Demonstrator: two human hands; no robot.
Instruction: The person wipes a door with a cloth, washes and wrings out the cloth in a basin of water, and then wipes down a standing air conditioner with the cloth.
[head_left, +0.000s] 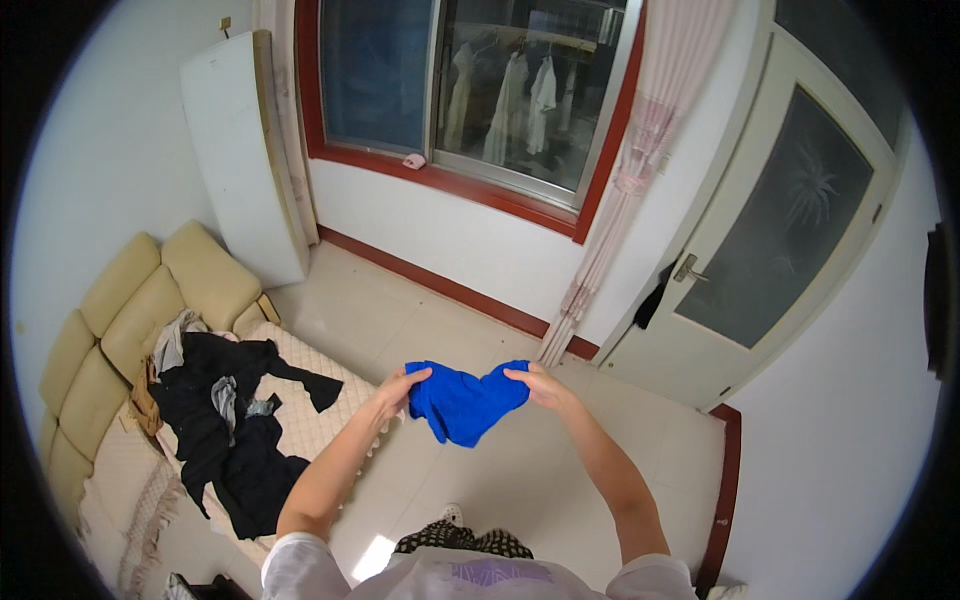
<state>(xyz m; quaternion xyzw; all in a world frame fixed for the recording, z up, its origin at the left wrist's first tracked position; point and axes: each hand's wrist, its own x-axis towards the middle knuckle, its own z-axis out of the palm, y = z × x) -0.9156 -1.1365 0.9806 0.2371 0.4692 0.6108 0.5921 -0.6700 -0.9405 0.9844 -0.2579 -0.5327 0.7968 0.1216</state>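
A blue cloth (465, 401) hangs in the air in front of me, sagging in the middle between my hands. Its left upper corner is pinched in my left hand (397, 391), thumb on top. My right hand (541, 384) grips the opposite upper corner the same way. Folds hide whether it is a garment or a plain cloth. Below it lies the pale tiled floor (555, 465). Left of my left arm, black clothes (225, 427) lie spread and crumpled over the quilted cover of a sofa.
The cream sofa (135, 315) runs along the left wall. A white panel (236, 157) leans in the far corner. Ahead is a red-framed window (450, 176) with a pink curtain (630, 184). A door with a glass pane (780, 217) stands to the right.
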